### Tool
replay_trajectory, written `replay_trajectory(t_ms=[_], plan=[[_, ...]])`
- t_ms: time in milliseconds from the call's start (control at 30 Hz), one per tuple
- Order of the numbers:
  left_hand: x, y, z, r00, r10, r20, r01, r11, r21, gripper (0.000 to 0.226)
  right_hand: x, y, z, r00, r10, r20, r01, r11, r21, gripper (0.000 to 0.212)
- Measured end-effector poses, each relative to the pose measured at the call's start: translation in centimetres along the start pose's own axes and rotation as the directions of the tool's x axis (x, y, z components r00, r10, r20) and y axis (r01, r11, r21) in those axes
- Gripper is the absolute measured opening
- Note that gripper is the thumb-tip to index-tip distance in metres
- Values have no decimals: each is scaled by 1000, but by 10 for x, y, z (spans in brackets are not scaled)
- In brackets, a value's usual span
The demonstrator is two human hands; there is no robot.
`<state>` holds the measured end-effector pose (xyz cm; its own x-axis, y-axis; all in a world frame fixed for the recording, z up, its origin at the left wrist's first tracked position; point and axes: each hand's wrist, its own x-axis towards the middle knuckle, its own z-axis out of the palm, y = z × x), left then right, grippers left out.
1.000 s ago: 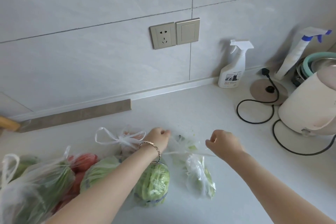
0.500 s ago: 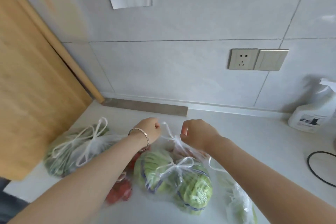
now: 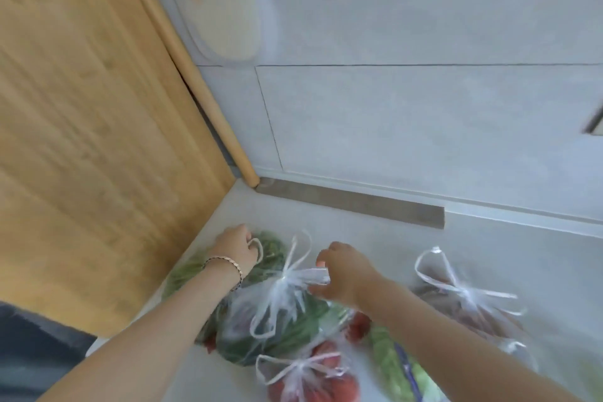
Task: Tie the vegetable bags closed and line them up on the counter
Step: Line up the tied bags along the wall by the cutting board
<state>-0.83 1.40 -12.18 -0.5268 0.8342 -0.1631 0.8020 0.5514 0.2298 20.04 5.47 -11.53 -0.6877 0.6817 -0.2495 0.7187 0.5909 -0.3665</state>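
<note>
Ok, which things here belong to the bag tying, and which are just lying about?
Job: left hand gripping a loop of the green bean bag; right hand pinching a handle of the dark greens bag; tomato bag; pale green bag; far-right bag.
Lying about: wooden board; rolling pin; white board; grey strip.

Just 1 camera, head-worn, looks forward and down, close over the pale grey counter [image 3: 375, 240] toward the grey tiled wall [image 3: 424, 124].
</note>
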Motion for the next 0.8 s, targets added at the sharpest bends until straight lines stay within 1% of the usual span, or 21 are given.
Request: replay_trajectory(t_ms=[33,67,100,133,200,267,333,367,400,433,500,533,600,667,700,733,800], plan=[[10,-15,1,998,-16,57,12,998,66,19,10,-10,10,1000,-10,19,10,1000,-29,62],[22,-33,4,989,-32,145,10,989,149,35,24,-22,21,999,-23,44,25,998,-55,71],[30,-46,6,972,-46,229,-6,975,222,48,32,-31,29,997,-35,64,40,996,-76,76],[36,-57,11,951,-49,305,-39,960,278,57,39,-37,37,996,-43,83,51,993,-102,78],[46,-75,21,909,-10,416,-141,933,331,57,50,-48,48,989,-31,146,53,987,-155,73],[49,-83,32,889,48,455,-227,909,348,48,52,-52,51,983,-7,181,37,985,-166,54],[54,-89,41,887,108,449,-269,911,312,35,57,-55,50,980,31,196,-12,995,-96,29],[53,-91,44,883,138,448,-286,916,280,30,58,-56,47,979,53,198,-50,998,-24,22],[54,-92,45,878,166,449,-292,929,229,27,59,-56,42,978,86,189,-98,994,54,20],[55,-96,45,877,190,442,-277,950,142,26,63,-56,37,976,132,170,-153,981,116,18],[57,-99,42,887,201,415,-199,979,-49,26,67,-56,25,968,218,125,-240,947,211,16],[61,-101,37,903,203,379,-176,979,-106,25,69,-55,19,958,272,91,-287,914,285,18],[71,-107,26,927,230,297,-192,970,-152,18,76,-55,7,927,374,32,-343,812,472,22],[86,-112,8,938,246,246,-199,959,-201,11,84,-59,-5,901,433,-17,-323,696,641,24],[95,-113,0,944,248,219,-196,952,-235,14,89,-62,-10,886,461,-44,-306,655,691,26],[103,-114,-7,950,245,194,-186,942,-278,20,93,-64,-15,862,500,-85,-298,635,712,34],[124,-113,-21,966,220,134,-149,902,-406,22,108,-70,-22,774,601,-201,-298,625,722,51]])
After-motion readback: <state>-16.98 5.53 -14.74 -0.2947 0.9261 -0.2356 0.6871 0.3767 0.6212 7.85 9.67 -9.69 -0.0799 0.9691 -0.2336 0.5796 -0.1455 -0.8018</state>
